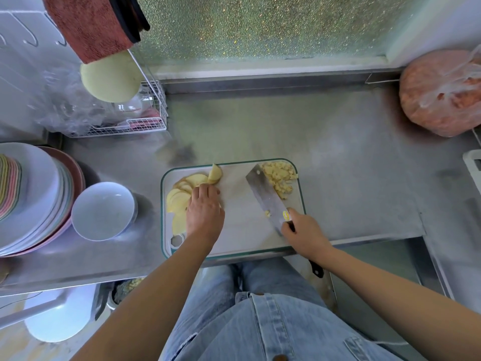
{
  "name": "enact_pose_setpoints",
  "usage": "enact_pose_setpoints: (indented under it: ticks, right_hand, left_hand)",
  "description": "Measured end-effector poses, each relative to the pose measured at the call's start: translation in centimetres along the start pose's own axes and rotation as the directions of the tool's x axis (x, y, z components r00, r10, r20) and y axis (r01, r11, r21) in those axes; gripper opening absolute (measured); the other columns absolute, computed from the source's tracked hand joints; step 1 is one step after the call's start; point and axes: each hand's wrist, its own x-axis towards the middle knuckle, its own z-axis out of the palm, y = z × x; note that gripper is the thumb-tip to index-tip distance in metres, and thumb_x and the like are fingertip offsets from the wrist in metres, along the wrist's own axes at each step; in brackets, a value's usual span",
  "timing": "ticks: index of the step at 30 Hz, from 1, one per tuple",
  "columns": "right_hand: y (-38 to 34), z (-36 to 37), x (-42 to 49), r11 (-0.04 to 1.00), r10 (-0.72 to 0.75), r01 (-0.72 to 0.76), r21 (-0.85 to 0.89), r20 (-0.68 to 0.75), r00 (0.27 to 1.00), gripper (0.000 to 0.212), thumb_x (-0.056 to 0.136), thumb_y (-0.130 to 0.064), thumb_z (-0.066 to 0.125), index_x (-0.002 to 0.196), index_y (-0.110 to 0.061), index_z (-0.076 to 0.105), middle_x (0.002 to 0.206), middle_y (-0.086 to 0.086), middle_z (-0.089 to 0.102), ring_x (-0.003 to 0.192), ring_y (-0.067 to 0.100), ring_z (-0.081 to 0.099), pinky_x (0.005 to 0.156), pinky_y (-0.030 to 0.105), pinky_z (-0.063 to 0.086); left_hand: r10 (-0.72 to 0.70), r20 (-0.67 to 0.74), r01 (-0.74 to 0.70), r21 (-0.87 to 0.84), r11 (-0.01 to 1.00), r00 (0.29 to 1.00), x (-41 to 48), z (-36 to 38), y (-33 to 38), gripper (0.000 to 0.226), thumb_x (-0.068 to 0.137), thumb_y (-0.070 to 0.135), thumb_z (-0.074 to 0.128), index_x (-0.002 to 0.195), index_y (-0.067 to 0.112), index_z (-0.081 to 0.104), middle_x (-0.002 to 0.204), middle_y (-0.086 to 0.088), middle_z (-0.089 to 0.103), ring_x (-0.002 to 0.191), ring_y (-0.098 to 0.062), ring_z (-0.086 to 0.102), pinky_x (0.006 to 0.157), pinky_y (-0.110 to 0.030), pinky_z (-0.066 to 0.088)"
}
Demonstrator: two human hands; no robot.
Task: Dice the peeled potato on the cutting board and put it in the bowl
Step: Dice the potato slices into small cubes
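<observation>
Two piles lay on the board (pixel 242 238), mid-frame: slices (pixel 178 201), held by the left hand (pixel 205 209) with bent fingers; dice (pixel 279 178), beside the cleaver (pixel 263 194) the right hand (pixel 303 230) gripped.

A wide stretch of the brushed steel counter (pixel 338 152) lies open through the centre and right of the frame, up to the clear bag of orange-red contents (pixel 440 95) at upper right. On the green-rimmed white cutting board (pixel 234 230), a bare strip runs between the pale yellow potato slices (pixel 179 199) and the slanted broad steel cleaver (pixel 263 194). At left, the round white ceramic bowl (pixel 104 211), the tall stack of plates (pixel 33 199) and the white wire rack (pixel 145 126) crowd the counter.
</observation>
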Motion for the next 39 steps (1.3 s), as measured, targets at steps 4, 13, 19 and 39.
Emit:
enact_pose_setpoints:
  ticks: [4,13,19,39]
  right_hand:
    - [-1.1,0.6,-0.3,0.997,-0.077,0.078,-0.017,0.059,0.995,0.016,0.092,-0.017,0.045,0.078,-0.011,0.039,0.057,0.011,0.049,0.052,0.029,0.044,0.052,0.041,0.031]
    - [0.0,-2.1,0.6,0.995,-0.086,0.079,-0.059,-0.133,0.987,0.017,0.089,-0.015,0.05,0.078,-0.014,0.038,0.05,0.001,0.039,0.05,0.029,0.038,0.05,0.036,0.027]
    - [1.8,-6.0,2.5,0.983,-0.033,-0.037,-0.179,-0.372,0.927,0.016,0.089,-0.014,0.05,0.077,-0.012,0.039,0.05,0.001,0.04,0.048,0.03,0.037,0.044,0.032,0.02]
    - [1.7,-4.4,3.2,0.938,-0.085,0.014,-0.345,-0.189,0.978,0.011,0.091,-0.02,0.045,0.097,-0.011,0.051,0.064,0.004,0.05,0.056,0.027,0.043,0.052,0.03,0.031]
  left_hand:
    - [-0.008,0.02,0.008,0.01,1.0,1.0,0.1,-0.2,0.2,0.03,0.086,0.01,0.053,0.117,0.007,0.051,0.117,-0.012,0.049,0.11,-0.029,0.044,0.089,-0.036,0.042]
    - [-0.01,0.034,0.009,0.034,0.999,0.999,0.4,-0.4,0.5,0.031,0.088,0.012,0.052,0.119,0.013,0.054,0.12,-0.008,0.05,0.111,-0.026,0.045,0.087,-0.033,0.042]
    - [0.116,0.06,-0.113,-0.059,0.992,0.991,1.5,-0.4,2.7,0.037,0.09,0.01,0.05,0.126,0.015,0.051,0.128,-0.004,0.048,0.12,-0.022,0.041,0.092,-0.029,0.039]
    - [0.116,0.142,-0.113,-0.029,0.993,0.983,3.4,0.7,4.4,0.045,0.093,0.01,0.047,0.139,0.01,0.045,0.148,-0.001,0.035,0.13,-0.021,0.036,0.102,-0.03,0.037]
